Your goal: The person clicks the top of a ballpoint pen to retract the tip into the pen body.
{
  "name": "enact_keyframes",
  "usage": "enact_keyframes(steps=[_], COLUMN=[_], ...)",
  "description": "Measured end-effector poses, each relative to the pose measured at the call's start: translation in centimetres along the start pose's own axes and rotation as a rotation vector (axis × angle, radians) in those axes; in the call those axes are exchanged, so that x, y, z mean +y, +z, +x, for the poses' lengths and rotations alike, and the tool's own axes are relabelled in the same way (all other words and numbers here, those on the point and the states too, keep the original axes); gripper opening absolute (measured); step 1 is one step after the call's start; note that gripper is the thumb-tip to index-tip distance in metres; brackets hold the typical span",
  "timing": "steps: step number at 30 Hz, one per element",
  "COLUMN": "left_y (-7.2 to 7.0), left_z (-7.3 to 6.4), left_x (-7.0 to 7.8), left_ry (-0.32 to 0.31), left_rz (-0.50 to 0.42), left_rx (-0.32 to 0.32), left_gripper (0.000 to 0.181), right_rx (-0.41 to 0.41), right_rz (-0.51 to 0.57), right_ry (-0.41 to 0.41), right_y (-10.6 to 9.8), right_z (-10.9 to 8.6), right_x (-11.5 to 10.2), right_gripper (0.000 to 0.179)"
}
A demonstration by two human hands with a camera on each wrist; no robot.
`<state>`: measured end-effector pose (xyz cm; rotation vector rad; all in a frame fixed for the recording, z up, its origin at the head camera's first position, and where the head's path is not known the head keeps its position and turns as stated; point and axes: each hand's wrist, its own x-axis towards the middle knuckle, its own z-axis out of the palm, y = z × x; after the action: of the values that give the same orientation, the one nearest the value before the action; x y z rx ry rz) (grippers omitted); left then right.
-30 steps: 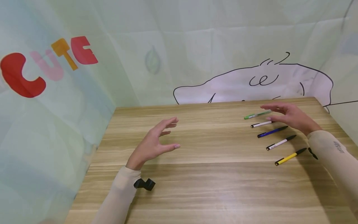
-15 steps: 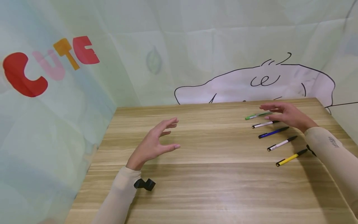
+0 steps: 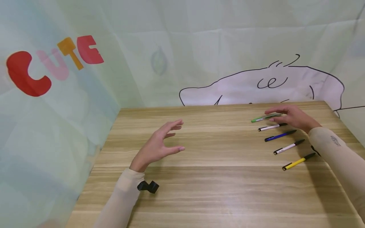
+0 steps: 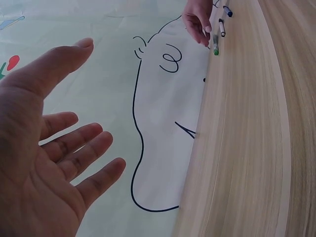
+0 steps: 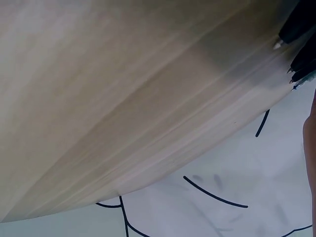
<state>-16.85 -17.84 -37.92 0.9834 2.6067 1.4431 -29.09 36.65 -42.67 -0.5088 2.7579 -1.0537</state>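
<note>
From where I stand I count one green pen [image 3: 260, 119], one blue pen [image 3: 279, 136], one yellow pen [image 3: 297, 162] and two white pens [image 3: 270, 127], five pens altogether, on one wooden table [image 3: 211, 186]. There are two hands, one left hand [image 3: 156, 145] and one right hand [image 3: 296, 118], and two beige sleeves [image 3: 336, 158]. Behind, I make out four big letters [image 3: 17, 74] and one outlined cartoon figure [image 3: 239, 85].

Wood-grain surface [image 5: 123, 98] filling most of the view, its edge sloping from lower left up to the right, dark pen ends [image 5: 300, 22] with bare points clustered upper right, pale backdrop [image 5: 276, 168] below bearing black lines [image 5: 213, 196], right hand [image 5: 310, 153] a sliver at the right edge.
</note>
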Motion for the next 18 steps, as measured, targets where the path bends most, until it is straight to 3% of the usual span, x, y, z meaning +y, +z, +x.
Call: enact_keyframes(steps=[5,12,18], left_y=[0.0,0.1,0.0], left_z=[0.0,-0.1,-0.1], left_x=[0.0,0.1,0.1], left_ry=[0.005,0.011,0.007], left_rz=[-0.008,-0.010,0.000], left_rx=[-0.003,-0.010,-0.010], left_gripper=[0.085,0.085,0.085], right_rx=[0.001,0.013,0.006], right_rz=[-0.002,-0.091,-0.121], right_ry=[-0.036,-0.145,-0.159], right_y=[0.3,0.9,0.9], right_z=[0.5,1.5,2.0], right_x=[0.3,1.0,1.1], right_gripper=[0.033,0.030,0.032])
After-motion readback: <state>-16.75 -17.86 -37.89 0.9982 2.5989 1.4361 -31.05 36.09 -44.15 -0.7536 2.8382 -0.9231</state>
